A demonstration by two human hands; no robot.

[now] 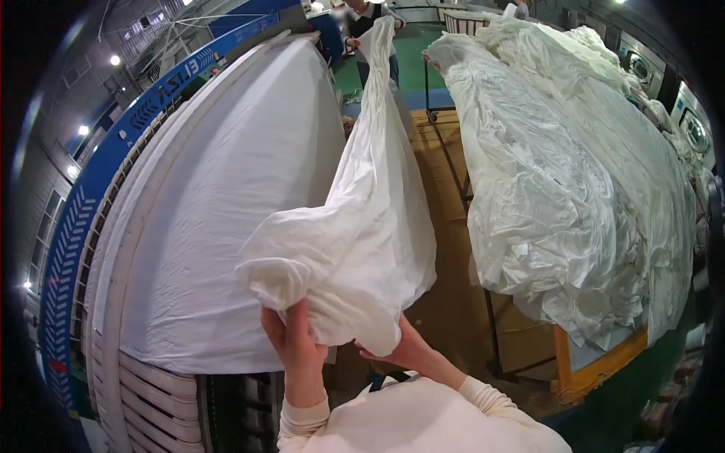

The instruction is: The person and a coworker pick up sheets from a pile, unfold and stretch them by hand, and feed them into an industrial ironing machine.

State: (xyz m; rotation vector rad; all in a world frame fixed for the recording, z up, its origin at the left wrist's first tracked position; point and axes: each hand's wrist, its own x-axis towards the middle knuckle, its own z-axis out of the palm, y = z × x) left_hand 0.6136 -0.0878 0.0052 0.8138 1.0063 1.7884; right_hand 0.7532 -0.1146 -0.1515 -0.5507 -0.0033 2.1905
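A long white cloth (362,219) stretches from my hands up to a person (370,19) at the far end, whose hands are at its other end. My left hand (296,336) is closed on the bunched near edge of this cloth, with its fingertips partly hidden by the folds. To the right, my right hand (404,347) is at the cloth's lower corner, its fingers partly under the fabric. Between my hands the edge hangs in loose folds. The cloth's left side lies close to a flat white sheet (234,196).
On the left, the flat sheet covers a slatted machine bed (158,396) with a blue side frame (72,249). Crumpled white cloths (544,196) are heaped on a wheeled rack to the right, above a wooden-edged frame (604,374). Round-door machines (693,128) stand farther right.
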